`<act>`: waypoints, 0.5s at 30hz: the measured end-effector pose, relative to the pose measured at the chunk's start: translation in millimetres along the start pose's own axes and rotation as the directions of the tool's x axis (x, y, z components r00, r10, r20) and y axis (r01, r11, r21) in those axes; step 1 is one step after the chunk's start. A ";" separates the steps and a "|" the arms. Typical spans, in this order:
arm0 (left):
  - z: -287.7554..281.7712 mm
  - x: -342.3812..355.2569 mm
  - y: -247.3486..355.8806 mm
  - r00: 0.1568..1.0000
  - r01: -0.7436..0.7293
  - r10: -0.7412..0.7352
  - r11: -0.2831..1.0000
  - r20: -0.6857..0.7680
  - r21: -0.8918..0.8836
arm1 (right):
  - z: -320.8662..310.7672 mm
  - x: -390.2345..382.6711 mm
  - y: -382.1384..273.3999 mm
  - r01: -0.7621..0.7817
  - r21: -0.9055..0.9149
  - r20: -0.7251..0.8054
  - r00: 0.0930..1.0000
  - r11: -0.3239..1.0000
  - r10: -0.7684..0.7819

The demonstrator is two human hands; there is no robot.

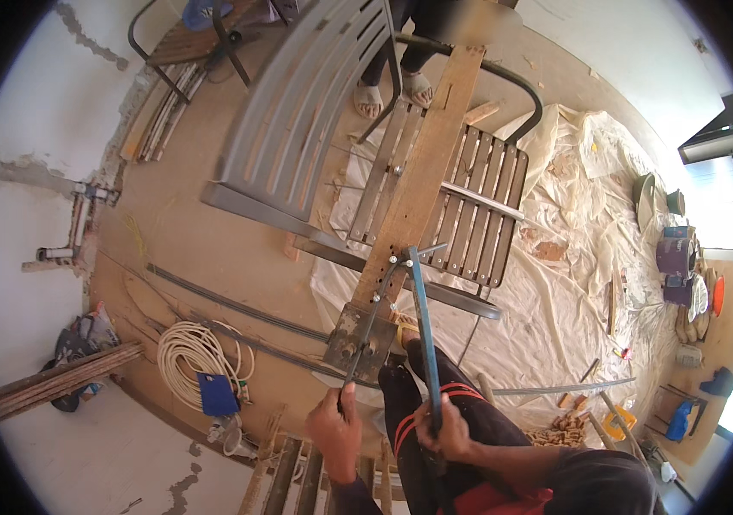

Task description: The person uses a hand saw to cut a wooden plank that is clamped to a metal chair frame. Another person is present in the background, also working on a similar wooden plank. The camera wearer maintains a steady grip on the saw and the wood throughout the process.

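My left hand [334,429] is closed round the near end of a thin steel rod [364,330]. That rod runs away from me over a dark metal plate [338,330] to several pins on a long wooden plank [422,176]. In my right hand [444,432], the fingers wrap round a blue metal bar [424,330], which slants up to the rod among the pins. Beyond the bar's far end, a short rod end points to the right. The plank rests across a slatted metal chair [482,202].
A second person's feet in sandals [418,88] stand at the far side. A grey chair back [298,112] rises left of the plank. Plastic sheeting [572,275] covers the floor at right. A coiled pale hose [190,356] and long steel rods [237,306] lie at left.
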State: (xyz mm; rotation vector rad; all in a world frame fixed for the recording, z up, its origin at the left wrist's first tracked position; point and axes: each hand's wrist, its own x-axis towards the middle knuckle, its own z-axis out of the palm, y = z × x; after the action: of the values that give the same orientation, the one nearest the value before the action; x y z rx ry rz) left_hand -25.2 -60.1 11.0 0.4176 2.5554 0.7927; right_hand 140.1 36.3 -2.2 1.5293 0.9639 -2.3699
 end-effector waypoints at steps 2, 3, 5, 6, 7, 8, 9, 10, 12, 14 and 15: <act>-2.5 -6.0 0.6 0.999 -0.047 0.047 0.999 -0.016 0.020 | -7.0 -19.3 -24.3 0.022 -0.102 -0.031 0.999 0.995 -0.025; 1.3 -7.7 -4.1 0.998 -0.051 0.051 0.999 -0.029 0.009 | -25.8 -25.9 -26.1 -0.014 -0.072 0.048 0.999 0.997 0.017; 10.9 -4.8 -17.0 0.999 -0.042 0.042 0.999 -0.015 -0.009 | -36.2 -36.1 -41.0 0.055 -0.286 -0.030 0.997 0.957 -0.067; 13.1 -12.0 -19.8 0.999 -0.043 0.042 0.999 -0.022 -0.014 | -37.3 -47.6 -52.4 0.054 -0.282 -0.012 0.998 0.958 -0.060; 15.2 -13.9 -20.3 0.998 -0.050 0.049 0.998 -0.032 -0.024 | -37.3 -61.5 -66.2 0.060 -0.282 0.004 0.998 0.957 -0.061; 15.7 -14.0 -21.4 0.997 -0.056 0.058 0.997 -0.042 0.053 | -36.1 -73.5 -75.8 0.057 -0.279 0.011 0.998 0.959 -0.056; 10.8 -11.5 -18.5 0.995 -0.081 0.085 0.995 -0.053 0.064 | -33.9 -82.7 -85.9 0.033 -0.219 0.019 0.999 0.975 -0.029; 4.2 -9.2 -15.1 0.993 -0.100 0.105 0.992 -0.062 0.074 | -31.6 -91.7 -95.1 0.002 -0.163 0.030 1.000 0.987 0.003; -10.4 -8.4 -1.4 0.989 -0.127 0.135 0.985 -0.060 0.117 | -34.4 -105.8 -109.0 -0.092 0.044 0.160 0.984 0.995 0.084; -16.0 -8.8 1.3 0.982 -0.168 0.175 0.980 -0.067 0.102 | -47.0 -101.3 -112.2 -0.157 0.170 0.298 0.949 0.973 0.101; -16.9 -8.1 -3.4 0.979 -0.180 0.189 0.978 -0.078 0.102 | -48.8 -96.8 -113.7 -0.203 0.218 0.378 0.919 0.955 0.109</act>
State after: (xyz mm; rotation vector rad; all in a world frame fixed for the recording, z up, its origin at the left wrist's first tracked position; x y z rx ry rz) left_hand -26.9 -73.8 24.0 0.6727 2.6715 0.7719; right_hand 170.0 134.3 116.9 1.1206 0.4530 -2.6022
